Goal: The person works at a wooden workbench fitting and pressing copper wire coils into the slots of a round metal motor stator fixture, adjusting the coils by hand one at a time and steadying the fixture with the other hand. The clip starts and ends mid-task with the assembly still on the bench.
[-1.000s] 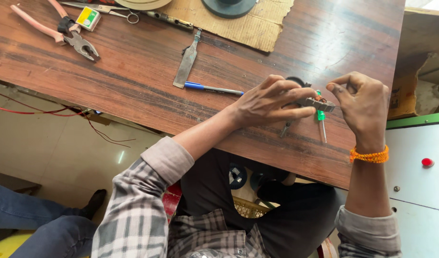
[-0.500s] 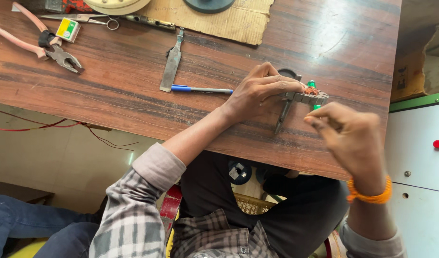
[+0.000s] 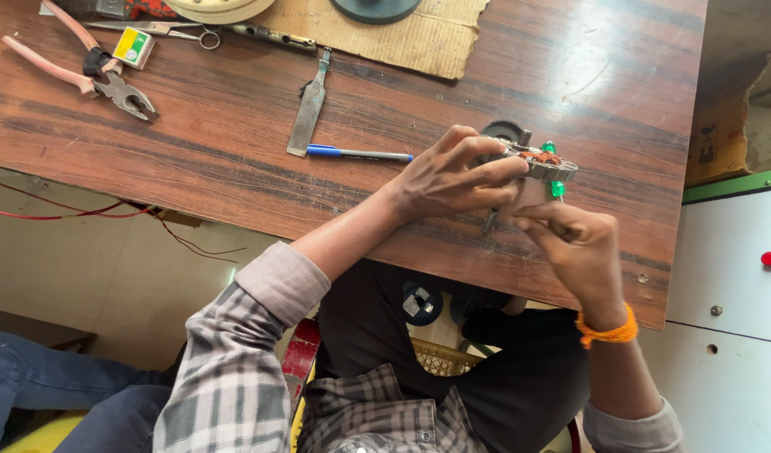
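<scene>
You are holding a small round metal part with copper-coloured windings (image 3: 543, 163) in your left hand (image 3: 453, 178), just above the surface (image 3: 234, 159) near its front right corner. The left grip is closing around the part from the side — fingers wrapping over its rim, thumb underneath. Your right hand (image 3: 578, 252) is coming in from below; its fingers are curling tight at the part's lower edge, beside a green piece (image 3: 557, 189), but you cannot tell from this view whether that grip is pinching the green piece, a thin tool or only the part itself.

The risks are sitting in how the part is being held. It is hanging in the air close to the front edge, so a slackening left grip would probably be sending it off the surface and onto the floor. The windings look fine and exposed; too hard a push from the right fingers could be nicking or bending them.

Further along, a blue pen (image 3: 356, 154) and a flat metal file (image 3: 307, 107) are lying toward the middle, and pliers with pink handles (image 3: 100, 71) are resting near the back left corner — all well apart from your hands.
</scene>
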### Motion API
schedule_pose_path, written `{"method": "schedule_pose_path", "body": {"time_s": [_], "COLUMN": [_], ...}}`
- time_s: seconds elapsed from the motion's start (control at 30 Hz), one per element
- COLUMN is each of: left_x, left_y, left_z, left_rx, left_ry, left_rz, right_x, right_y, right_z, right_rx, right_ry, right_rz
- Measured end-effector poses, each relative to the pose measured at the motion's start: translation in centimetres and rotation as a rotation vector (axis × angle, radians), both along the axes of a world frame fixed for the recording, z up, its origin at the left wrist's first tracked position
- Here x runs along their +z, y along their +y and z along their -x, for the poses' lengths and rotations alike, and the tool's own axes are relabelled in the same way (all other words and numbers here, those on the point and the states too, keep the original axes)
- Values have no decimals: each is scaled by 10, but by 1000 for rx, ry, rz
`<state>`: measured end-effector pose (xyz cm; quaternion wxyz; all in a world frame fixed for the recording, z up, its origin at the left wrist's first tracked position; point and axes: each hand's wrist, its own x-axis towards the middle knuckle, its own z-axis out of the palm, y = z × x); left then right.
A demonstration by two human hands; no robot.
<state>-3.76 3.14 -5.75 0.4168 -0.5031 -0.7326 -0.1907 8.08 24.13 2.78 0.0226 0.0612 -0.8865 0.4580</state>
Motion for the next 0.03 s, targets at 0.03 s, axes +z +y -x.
{"method": "schedule_pose_path", "body": {"time_s": [0.03], "left_x": [-3], "left_y": [0], "left_z": [2], "left_rx": [4], "left_ry": [-2], "left_rz": [3], "right_x": [0], "right_y": [7], "right_z": [0], "right_rx": [1], "right_ry": [-31], "right_rz": [63]}}
